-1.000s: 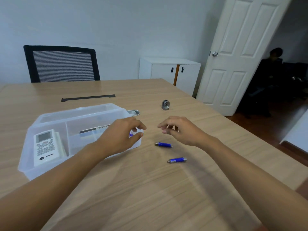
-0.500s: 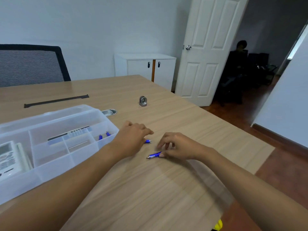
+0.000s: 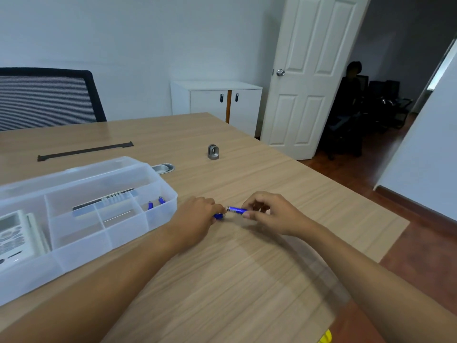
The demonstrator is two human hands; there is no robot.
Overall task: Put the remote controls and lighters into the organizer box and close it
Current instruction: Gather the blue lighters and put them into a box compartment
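Observation:
The clear plastic organizer box [image 3: 163,211] lies open on the wooden table at the left. A white remote control [image 3: 13,237] rests in its left compartment and a dark slim remote [image 3: 103,203] in a middle one. Two blue lighters [image 3: 155,203] stand in the right corner compartment. My right hand [image 3: 268,214] pinches a blue lighter [image 3: 237,210] just above the table. My left hand [image 3: 197,216] is closed on another blue lighter [image 3: 218,216], mostly hidden under its fingers. The two hands almost touch, right of the box.
A small grey metal ring-shaped object [image 3: 213,152] stands farther back on the table. A black strip [image 3: 85,151] and a metal grommet [image 3: 163,167] lie behind the box. A mesh chair [image 3: 47,97] is at the far side; the table's right edge [image 3: 385,243] is close.
Both hands dropped from hovering onto the two lighters on the table and took hold of them. My view swung right, so the box now sits farther left.

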